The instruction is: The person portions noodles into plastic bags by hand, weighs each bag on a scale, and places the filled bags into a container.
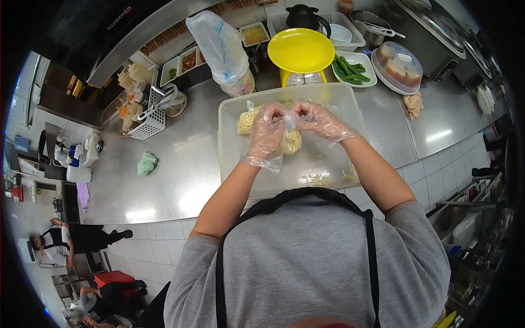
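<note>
My left hand (pixel 268 134) and my right hand (pixel 320 123), both in clear plastic gloves, pinch the gathered neck of a small clear plastic bag (pixel 292 143). Pale yellow strands, perhaps noodles, fill the bag's rounded lower part, which hangs between my hands. A second bag of pale strands (pixel 247 121), knotted at its top, lies just left of my left hand. Both bags are within a large translucent plastic tub (pixel 350 101). Loose strands (pixel 321 180) are scattered on the tub's floor toward me. My fingertips partly hide the bag's neck.
Behind the tub stand a yellow scale (pixel 301 52), a tall plastic bag (pixel 219 52) and a dish of green peppers (pixel 353 68). A covered plate (pixel 396 65) sits to the right. At left are a white basket (pixel 150 120) and a crumpled green bag (pixel 146 163).
</note>
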{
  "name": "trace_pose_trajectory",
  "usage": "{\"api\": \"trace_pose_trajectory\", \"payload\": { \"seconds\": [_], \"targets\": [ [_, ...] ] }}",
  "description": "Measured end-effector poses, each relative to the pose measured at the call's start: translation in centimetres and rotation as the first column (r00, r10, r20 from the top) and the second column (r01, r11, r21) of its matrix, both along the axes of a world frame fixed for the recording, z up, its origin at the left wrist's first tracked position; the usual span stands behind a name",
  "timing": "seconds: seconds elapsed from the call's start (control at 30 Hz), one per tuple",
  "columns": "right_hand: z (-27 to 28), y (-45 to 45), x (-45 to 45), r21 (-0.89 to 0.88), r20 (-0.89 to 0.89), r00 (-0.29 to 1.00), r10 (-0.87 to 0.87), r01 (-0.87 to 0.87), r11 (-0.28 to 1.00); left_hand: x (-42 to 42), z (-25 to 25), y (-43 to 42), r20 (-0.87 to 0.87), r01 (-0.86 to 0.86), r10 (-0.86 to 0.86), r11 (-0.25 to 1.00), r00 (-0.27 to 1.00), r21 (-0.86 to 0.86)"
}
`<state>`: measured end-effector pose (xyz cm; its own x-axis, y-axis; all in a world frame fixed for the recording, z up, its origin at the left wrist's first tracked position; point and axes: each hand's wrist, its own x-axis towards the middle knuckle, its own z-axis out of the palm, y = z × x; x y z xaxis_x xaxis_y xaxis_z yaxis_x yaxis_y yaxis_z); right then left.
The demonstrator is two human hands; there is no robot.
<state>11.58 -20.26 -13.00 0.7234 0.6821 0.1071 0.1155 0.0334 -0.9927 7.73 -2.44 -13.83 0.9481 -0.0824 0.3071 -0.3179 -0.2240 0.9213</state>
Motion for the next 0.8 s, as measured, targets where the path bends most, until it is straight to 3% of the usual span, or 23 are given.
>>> {"api": "trace_pose_trajectory", "payload": {
  "seconds": [0.03, 0.1, 0.23, 0.3, 0.33, 0.4, 0.43, 0.5, 0.67, 0.73, 0.8],
  "targets": [
    [-0.2, 0.1, 0.0, 0.024, 0.018, 1.0, -0.001, 0.0, 1.0, -0.1, -0.3, -0.1, -0.001, -0.001, 0.001, 1.0, 1.0, 0.0],
    [-0.1, 0.3, -0.1, 0.003, 0.021, 1.0, -0.015, 0.015, 1.0, -0.5, 0.6, -0.5, 0.204, -0.152, 0.107, 0.963, 0.973, 0.221],
    [-1.4, 1.1, 0.0, -0.05, 0.062, 0.991, -0.121, 0.124, 0.991, -0.4, 0.6, -0.1, 0.177, -0.152, 0.1, 0.937, 0.979, 0.315],
    [-1.8, 1.5, -0.3, -0.049, 0.083, 0.983, -0.164, 0.168, 0.985, -0.3, 0.1, 0.2, -0.132, 0.002, -0.002, 1.0, 0.991, -0.003],
    [-2.0, 1.6, -0.4, -0.047, 0.098, 0.974, -0.207, 0.212, 0.976, 0.0, -0.4, 0.4, -0.132, 0.006, -0.006, 1.0, 0.991, -0.003],
    [-2.0, 1.3, -0.3, -0.085, 0.108, 0.961, -0.253, 0.263, 0.961, 0.6, -0.6, 0.8, -0.196, 0.121, -0.165, 0.969, 0.967, -0.217],
    [-2.1, 1.2, -0.2, -0.122, 0.122, 0.948, -0.294, 0.308, 0.943, 0.7, -0.8, 0.8, -0.195, 0.124, -0.167, 0.969, 0.966, -0.215],
    [-2.4, 1.3, 0.0, -0.084, 0.173, 0.934, -0.313, 0.33, 0.94, 0.3, 0.4, 0.4, -0.361, 0.056, -0.171, 0.95, 0.917, -0.307],
    [-2.1, 1.5, -0.1, -0.013, 0.397, 0.86, -0.32, 0.353, 0.935, 0.8, -0.4, 0.9, -0.282, 0.11, -0.159, 0.978, 0.946, -0.179],
    [-1.5, 1.3, -0.3, -0.064, 0.189, 0.945, -0.267, 0.283, 0.957, 0.7, -0.2, 0.9, -0.277, 0.092, -0.125, 0.988, 0.953, -0.128],
    [-1.1, 1.1, -0.4, -0.061, 0.142, 0.955, -0.259, 0.27, 0.961, 0.6, -0.3, 0.9, -0.228, 0.068, -0.086, 0.994, 0.97, -0.089]
  ]
}}
